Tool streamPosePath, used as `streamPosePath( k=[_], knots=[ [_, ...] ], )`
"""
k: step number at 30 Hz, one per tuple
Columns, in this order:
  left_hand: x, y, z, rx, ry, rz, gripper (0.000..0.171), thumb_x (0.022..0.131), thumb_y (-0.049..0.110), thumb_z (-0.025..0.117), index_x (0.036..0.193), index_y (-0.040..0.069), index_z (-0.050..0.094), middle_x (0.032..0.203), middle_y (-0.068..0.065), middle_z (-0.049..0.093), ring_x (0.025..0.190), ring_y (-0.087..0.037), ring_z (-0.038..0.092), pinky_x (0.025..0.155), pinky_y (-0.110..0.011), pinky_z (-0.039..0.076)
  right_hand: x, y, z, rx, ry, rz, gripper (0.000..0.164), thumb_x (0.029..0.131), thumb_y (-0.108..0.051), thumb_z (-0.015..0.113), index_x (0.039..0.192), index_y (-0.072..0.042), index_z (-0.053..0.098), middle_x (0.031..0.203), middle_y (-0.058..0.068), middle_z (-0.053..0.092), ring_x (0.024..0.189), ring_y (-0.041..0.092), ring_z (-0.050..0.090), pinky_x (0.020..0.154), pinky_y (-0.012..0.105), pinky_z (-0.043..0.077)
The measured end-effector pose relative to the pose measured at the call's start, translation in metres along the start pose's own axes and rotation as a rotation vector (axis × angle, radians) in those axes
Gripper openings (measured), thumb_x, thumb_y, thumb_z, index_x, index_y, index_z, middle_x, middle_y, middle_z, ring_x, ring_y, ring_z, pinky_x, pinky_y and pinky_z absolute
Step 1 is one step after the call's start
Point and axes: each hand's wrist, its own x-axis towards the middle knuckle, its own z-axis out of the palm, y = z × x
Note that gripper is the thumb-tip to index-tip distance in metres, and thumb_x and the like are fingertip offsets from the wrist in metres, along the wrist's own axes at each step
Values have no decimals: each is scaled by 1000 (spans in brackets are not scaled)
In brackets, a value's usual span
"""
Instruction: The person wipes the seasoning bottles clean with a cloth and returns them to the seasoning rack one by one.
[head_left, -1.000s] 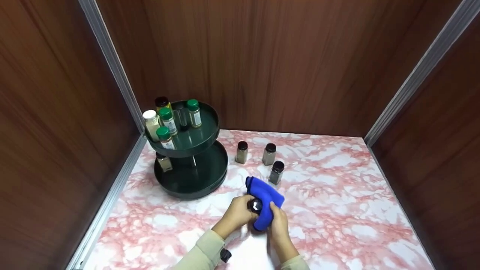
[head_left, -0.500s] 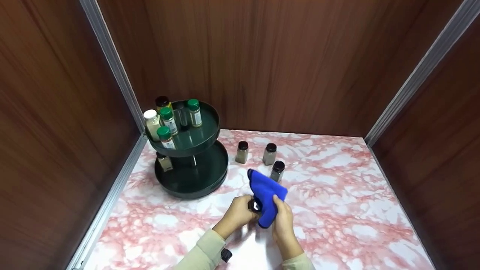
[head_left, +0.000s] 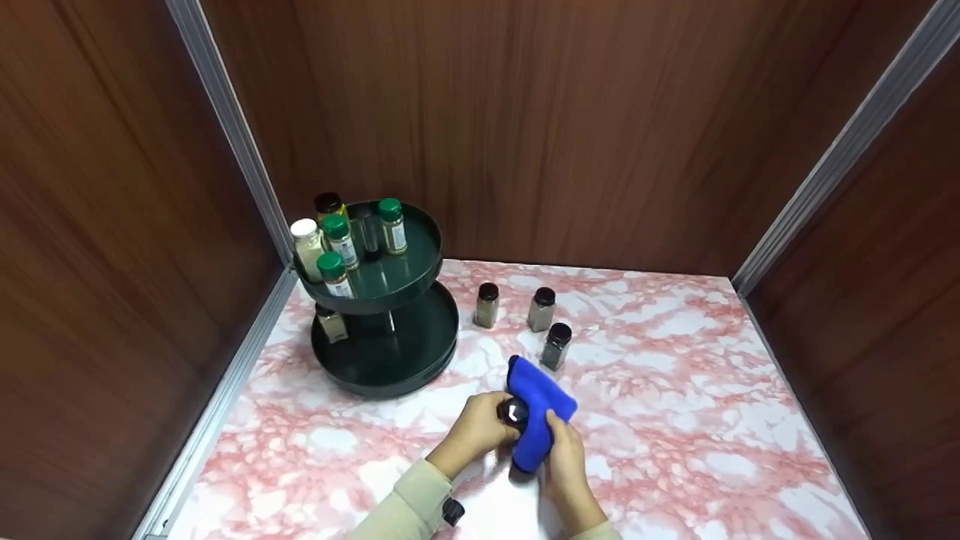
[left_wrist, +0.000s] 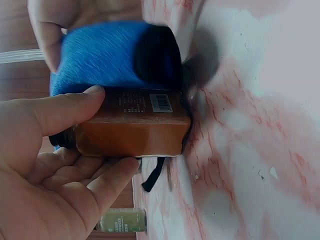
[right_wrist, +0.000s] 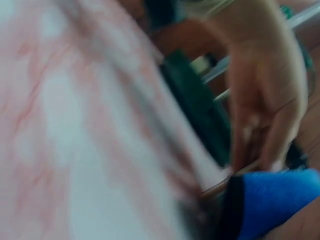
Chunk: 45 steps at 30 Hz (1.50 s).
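My left hand point(head_left: 480, 424) grips a spice jar point(left_wrist: 135, 135) by its sides; it has a black cap point(head_left: 514, 412), orange-brown contents and a barcode label. A folded blue cloth point(head_left: 541, 409) with black edging lies against the jar's side. My right hand point(head_left: 566, 454) holds the cloth, thumb on top of it. In the left wrist view the cloth wraps along one face of the jar, close above the tabletop. The right wrist view is blurred, showing the cloth and my left hand beyond it.
A two-tier dark green turntable rack point(head_left: 386, 375) stands left, with green-capped jars point(head_left: 341, 244) and a white-capped bottle point(head_left: 307, 247) on top. Three black-capped jars point(head_left: 487, 306) stand beyond my hands on the pink marbled table point(head_left: 675, 420). Wood panels point(head_left: 480, 135) enclose the table.
The cloth and right hand shifted up along the jar, then back down toward me and slightly right. My left hand stays nearly in place with the jar.
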Motion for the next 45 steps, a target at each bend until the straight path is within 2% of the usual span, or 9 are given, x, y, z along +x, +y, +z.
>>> streamPosePath(
  k=[8, 12, 17, 22, 28, 31, 38, 41, 45],
  knots=[
    [0, 1, 2, 12, 27, 30, 30, 63, 1, 84, 91, 5, 72, 84, -10, 74, 71, -7, 55, 69, -26, 50, -6, -31, 11, 55, -45, -113, 39, 107, -22, 48, 124, 11, 59, 103, 6, 74, 97, 14, 69, 89, 28, 56],
    [0, 1, 1, 49, 44, 63, 25, 66, 4, 83, 89, 6, 71, 80, -9, 73, 67, -6, 53, 65, -26, 50, 8, -21, 12, 93, -79, -140, 36, 107, -20, 49, 123, 9, 62, 104, 6, 74, 98, 15, 70, 91, 29, 56],
    [-1, 1, -1, 94, 65, 59, 33, 63, 4, 85, 93, 3, 73, 86, -9, 75, 75, -10, 60, 72, -32, 54, 24, 5, 10, 95, -77, -84, 42, 107, -24, 49, 130, 10, 59, 113, 11, 74, 106, 18, 70, 98, 33, 54],
    [-2, 2, -3, 40, 23, 0, 42, 63, 2, 85, 102, 2, 73, 95, -8, 76, 86, -19, 66, 80, -33, 54, 21, 18, 6, 107, -34, -13, 45, 108, -24, 47, 135, 11, 55, 121, 17, 72, 109, 21, 69, 97, 32, 55],
    [-2, 3, 0, -13, 8, 5, 42, 62, -2, 84, 103, 2, 74, 96, -10, 76, 89, -22, 69, 83, -33, 54, 4, 8, 6, 33, 29, -18, 50, 108, -28, 48, 136, 13, 52, 122, 21, 70, 109, 24, 70, 92, 29, 56],
    [-3, 3, 1, -25, 8, 14, 40, 63, -3, 84, 102, 1, 74, 96, -12, 76, 88, -23, 69, 82, -32, 54, -4, 1, 5, 18, 20, -16, 52, 108, -28, 46, 139, 14, 49, 123, 20, 70, 109, 21, 69, 93, 28, 55],
    [-2, 1, -4, 31, -13, 53, 31, 66, -2, 81, 93, 11, 72, 87, 3, 72, 88, -23, 68, 81, -30, 53, -10, -7, 1, 130, -37, -7, 51, 109, -28, 46, 141, 11, 44, 112, 4, 74, 103, 12, 70, 94, 28, 56],
    [-1, 0, -5, 39, -57, 59, 34, 69, -2, 80, 99, 10, 72, 94, 2, 73, 93, -18, 68, 86, -31, 54, -9, -8, -2, 143, -46, -21, 49, 109, -28, 46, 140, 10, 46, 110, 5, 74, 101, 13, 71, 93, 30, 56],
    [0, -2, -6, -19, -125, 55, 42, 72, -5, 78, 111, 5, 71, 110, -7, 74, 108, -24, 67, 97, -36, 52, -6, -8, -6, 150, -53, -48, 49, 109, -27, 45, 140, 11, 46, 111, 6, 74, 102, 15, 71, 93, 31, 56]
  ],
)
